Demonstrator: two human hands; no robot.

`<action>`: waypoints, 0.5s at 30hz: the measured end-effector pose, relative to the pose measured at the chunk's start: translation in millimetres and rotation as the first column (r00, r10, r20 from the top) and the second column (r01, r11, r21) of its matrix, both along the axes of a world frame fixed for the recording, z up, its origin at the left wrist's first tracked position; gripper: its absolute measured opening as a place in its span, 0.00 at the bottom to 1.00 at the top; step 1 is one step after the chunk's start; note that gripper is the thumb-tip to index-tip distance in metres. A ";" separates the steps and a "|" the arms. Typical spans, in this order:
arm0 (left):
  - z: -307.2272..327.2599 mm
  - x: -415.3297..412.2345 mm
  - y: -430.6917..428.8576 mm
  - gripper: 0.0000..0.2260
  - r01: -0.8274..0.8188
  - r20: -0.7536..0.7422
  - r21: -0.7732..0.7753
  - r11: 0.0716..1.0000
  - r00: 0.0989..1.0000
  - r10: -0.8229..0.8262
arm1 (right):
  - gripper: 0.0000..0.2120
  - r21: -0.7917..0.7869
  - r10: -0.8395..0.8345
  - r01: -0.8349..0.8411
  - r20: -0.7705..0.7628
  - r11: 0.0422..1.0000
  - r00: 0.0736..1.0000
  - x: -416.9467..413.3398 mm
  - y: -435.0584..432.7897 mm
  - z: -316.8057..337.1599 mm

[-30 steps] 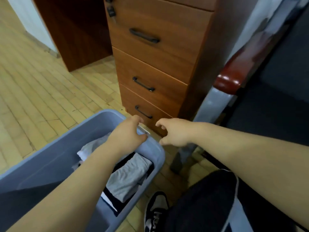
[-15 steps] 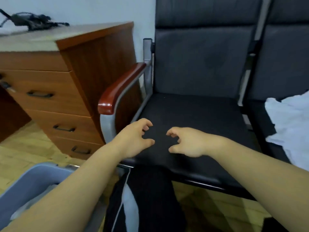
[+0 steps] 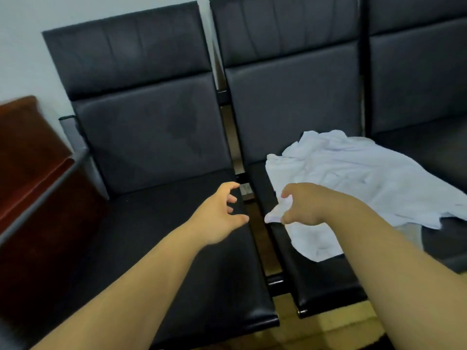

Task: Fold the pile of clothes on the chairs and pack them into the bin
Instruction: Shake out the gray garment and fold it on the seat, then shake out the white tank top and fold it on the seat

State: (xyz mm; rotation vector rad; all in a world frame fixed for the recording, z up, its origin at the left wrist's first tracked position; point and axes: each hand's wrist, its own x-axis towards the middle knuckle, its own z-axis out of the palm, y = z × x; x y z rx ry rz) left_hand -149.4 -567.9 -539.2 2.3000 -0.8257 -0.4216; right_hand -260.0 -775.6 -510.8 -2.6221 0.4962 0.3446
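A crumpled white garment [image 3: 353, 178] lies on the middle chair [image 3: 316, 281]. The right hand [image 3: 300, 210] pinches its near corner, probably to lift it for folding. The left hand [image 3: 219, 215] hovers empty, fingers loosely curled, over the left chair [image 3: 151, 223]. Nothing blocks the cloth. The bin is out of view.

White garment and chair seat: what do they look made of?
The white garment looks like thin soft cloth, probably cotton, matte: it lies crumpled in many small creases. The chair seat looks like black leather or faux leather: smooth, with a slight sheen.
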 end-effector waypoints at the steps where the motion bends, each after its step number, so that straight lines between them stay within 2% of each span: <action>1: -4.1 -1.9 -19.6 0.34 0.033 -0.002 0.006 0.999 0.999 -0.033 | 0.34 -0.005 -0.031 0.031 -0.035 1.000 0.999 -7.4 -16.4 0.7; 6: -33.6 -13.0 -84.7 0.25 0.197 0.006 0.073 0.978 0.980 -0.198 | 0.31 -0.038 -0.084 0.078 -0.167 0.996 0.982 -23.4 -62.7 -1.4; 11: -60.6 -21.4 -111.0 0.18 0.270 -0.024 0.123 0.955 0.963 -0.269 | 0.27 -0.061 0.011 -0.034 -0.338 0.998 0.941 -23.6 -74.5 -19.3; 13: -69.2 -20.5 -112.4 0.17 0.312 -0.011 0.190 0.931 0.949 -0.316 | 0.23 -0.058 0.037 -0.066 -0.395 0.996 0.918 -21.9 -73.6 -25.5; 15: -73.6 -18.3 -109.8 0.18 0.312 0.010 0.203 0.928 0.947 -0.320 | 0.26 -0.057 0.065 -0.096 -0.407 0.994 0.911 -22.3 -65.6 -27.0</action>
